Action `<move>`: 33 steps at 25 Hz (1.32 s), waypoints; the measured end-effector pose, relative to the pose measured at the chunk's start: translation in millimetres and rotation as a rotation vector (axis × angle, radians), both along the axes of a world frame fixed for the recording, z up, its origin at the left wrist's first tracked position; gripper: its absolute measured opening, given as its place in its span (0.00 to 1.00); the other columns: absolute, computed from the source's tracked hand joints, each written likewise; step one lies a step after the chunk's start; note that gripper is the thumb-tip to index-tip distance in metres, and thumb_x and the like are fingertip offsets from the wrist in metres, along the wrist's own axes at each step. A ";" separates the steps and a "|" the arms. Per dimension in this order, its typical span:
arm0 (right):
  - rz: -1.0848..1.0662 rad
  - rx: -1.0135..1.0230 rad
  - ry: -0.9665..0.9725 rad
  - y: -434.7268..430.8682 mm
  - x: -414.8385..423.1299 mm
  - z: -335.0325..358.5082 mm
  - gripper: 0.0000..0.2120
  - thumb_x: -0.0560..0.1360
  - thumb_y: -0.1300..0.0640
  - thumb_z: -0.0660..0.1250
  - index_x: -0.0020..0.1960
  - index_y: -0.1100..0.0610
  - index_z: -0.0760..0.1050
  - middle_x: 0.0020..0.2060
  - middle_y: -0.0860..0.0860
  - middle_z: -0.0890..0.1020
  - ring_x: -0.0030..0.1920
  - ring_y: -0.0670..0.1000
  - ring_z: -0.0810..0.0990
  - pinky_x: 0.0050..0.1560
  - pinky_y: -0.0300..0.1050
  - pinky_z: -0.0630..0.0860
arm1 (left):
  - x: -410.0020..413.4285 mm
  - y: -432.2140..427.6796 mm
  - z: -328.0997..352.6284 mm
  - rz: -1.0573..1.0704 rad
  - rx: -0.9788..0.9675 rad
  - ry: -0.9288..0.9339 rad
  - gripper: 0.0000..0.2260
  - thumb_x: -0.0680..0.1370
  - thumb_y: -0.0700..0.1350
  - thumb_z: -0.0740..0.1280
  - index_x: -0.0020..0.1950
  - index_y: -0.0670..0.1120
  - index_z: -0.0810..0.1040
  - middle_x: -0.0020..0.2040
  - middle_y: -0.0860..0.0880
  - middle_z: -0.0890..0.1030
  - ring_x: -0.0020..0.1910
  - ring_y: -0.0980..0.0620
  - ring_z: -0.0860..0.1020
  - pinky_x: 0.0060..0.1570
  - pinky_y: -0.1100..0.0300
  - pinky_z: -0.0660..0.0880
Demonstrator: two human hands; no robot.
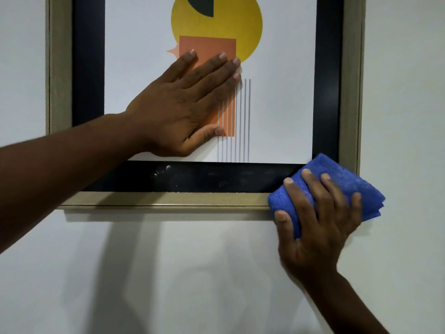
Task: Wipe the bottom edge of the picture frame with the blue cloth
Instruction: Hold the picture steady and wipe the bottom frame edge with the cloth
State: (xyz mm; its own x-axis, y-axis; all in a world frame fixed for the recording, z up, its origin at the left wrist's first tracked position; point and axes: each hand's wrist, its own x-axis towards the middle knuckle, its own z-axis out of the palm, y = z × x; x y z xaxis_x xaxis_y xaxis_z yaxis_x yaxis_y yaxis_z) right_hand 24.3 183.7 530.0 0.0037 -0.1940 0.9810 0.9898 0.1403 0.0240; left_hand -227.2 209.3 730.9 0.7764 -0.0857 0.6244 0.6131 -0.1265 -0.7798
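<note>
Right hand (pixel 317 213) clenched around the folded blue cloth (pixel 337 179), pressed on the bottom-right corner of the picture frame (pixel 168 200); left hand (pixel 183 104) flat and open on the print, bracing it. We judge one firm sweep leftward along the bottom edge best, through the white specks (pixel 162 170). Count: one frame, one cloth, two hands.

The blue cloth (pixel 337 179) gripped in the right hand (pixel 317 227) looks like fuzzy, napped terry, folded thick and matt. Left of that grip, the picture frame (pixel 168 200) has a pale, wood-like outer moulding with a faint grain and dull sheen; its inner black border (pixel 216 175) is smoother, semi-glossy and speckled with dust. The print (pixel 144 56) under the flat left hand (pixel 183 102) appears matt and finely textured, like paper or canvas.
</note>
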 end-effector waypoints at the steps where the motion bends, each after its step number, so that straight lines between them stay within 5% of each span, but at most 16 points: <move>1: 0.033 -0.004 -0.006 -0.2 -6.9 -4.2 0.21 0.80 0.43 0.55 0.68 0.51 0.71 0.68 0.55 0.76 0.72 0.57 0.69 0.76 0.61 0.52 | 0.0 -0.4 0.0 -0.006 -0.004 0.000 0.35 0.81 0.63 0.44 0.80 0.41 0.48 0.81 0.40 0.50 0.81 0.42 0.49 0.78 0.39 0.50; 5: 0.028 -0.048 -0.127 -10.4 5.6 -8.1 0.22 0.80 0.43 0.55 0.68 0.54 0.70 0.68 0.54 0.76 0.72 0.55 0.70 0.74 0.61 0.57 | 1.0 -1.1 0.1 -0.021 -0.013 -0.005 0.35 0.81 0.63 0.45 0.80 0.41 0.48 0.81 0.41 0.50 0.81 0.43 0.49 0.78 0.39 0.50; 9: -0.116 0.003 -0.043 -8.0 23.4 1.2 0.20 0.80 0.42 0.55 0.65 0.51 0.73 0.67 0.54 0.77 0.71 0.58 0.70 0.73 0.69 0.54 | -0.2 1.6 -0.3 -0.053 -0.012 -0.012 0.35 0.81 0.63 0.45 0.80 0.42 0.49 0.82 0.42 0.51 0.81 0.43 0.50 0.78 0.39 0.51; 15: -0.030 0.146 0.030 -6.5 -12.8 -1.9 0.12 0.80 0.53 0.63 0.56 0.55 0.82 0.55 0.55 0.84 0.57 0.60 0.81 0.56 0.68 0.73 | -0.3 1.0 0.3 -0.065 -0.021 -0.014 0.35 0.81 0.63 0.46 0.80 0.42 0.49 0.82 0.42 0.51 0.81 0.43 0.50 0.78 0.40 0.50; 21: 0.013 0.075 0.049 -10.0 -41.2 3.6 0.13 0.82 0.50 0.60 0.56 0.53 0.82 0.56 0.51 0.84 0.61 0.53 0.79 0.67 0.62 0.64 | -1.0 0.1 -0.6 -0.084 -0.039 -0.018 0.35 0.80 0.63 0.46 0.80 0.42 0.49 0.81 0.41 0.52 0.81 0.43 0.50 0.78 0.40 0.50; 25: -0.071 0.004 0.189 -11.6 -26.7 -2.6 0.18 0.81 0.44 0.57 0.64 0.50 0.77 0.68 0.55 0.76 0.72 0.57 0.69 0.74 0.66 0.58 | -1.6 3.3 -0.8 -0.095 -0.032 -0.041 0.35 0.80 0.62 0.47 0.80 0.42 0.50 0.81 0.41 0.52 0.81 0.43 0.50 0.78 0.40 0.49; 28: 0.019 -0.003 0.254 -8.1 -49.4 -2.7 0.18 0.80 0.44 0.59 0.63 0.50 0.78 0.67 0.56 0.76 0.71 0.59 0.69 0.70 0.68 0.62 | -0.6 3.9 -1.1 -0.092 -0.026 -0.054 0.35 0.80 0.63 0.47 0.80 0.42 0.49 0.81 0.41 0.51 0.81 0.43 0.50 0.78 0.40 0.49; 33: 0.096 -0.141 0.122 -11.6 -116.4 -4.3 0.20 0.80 0.43 0.55 0.67 0.50 0.74 0.70 0.54 0.74 0.73 0.55 0.67 0.76 0.60 0.57 | -1.7 1.2 0.9 -0.092 -0.043 -0.061 0.35 0.80 0.62 0.47 0.80 0.41 0.50 0.81 0.41 0.53 0.80 0.42 0.51 0.78 0.39 0.50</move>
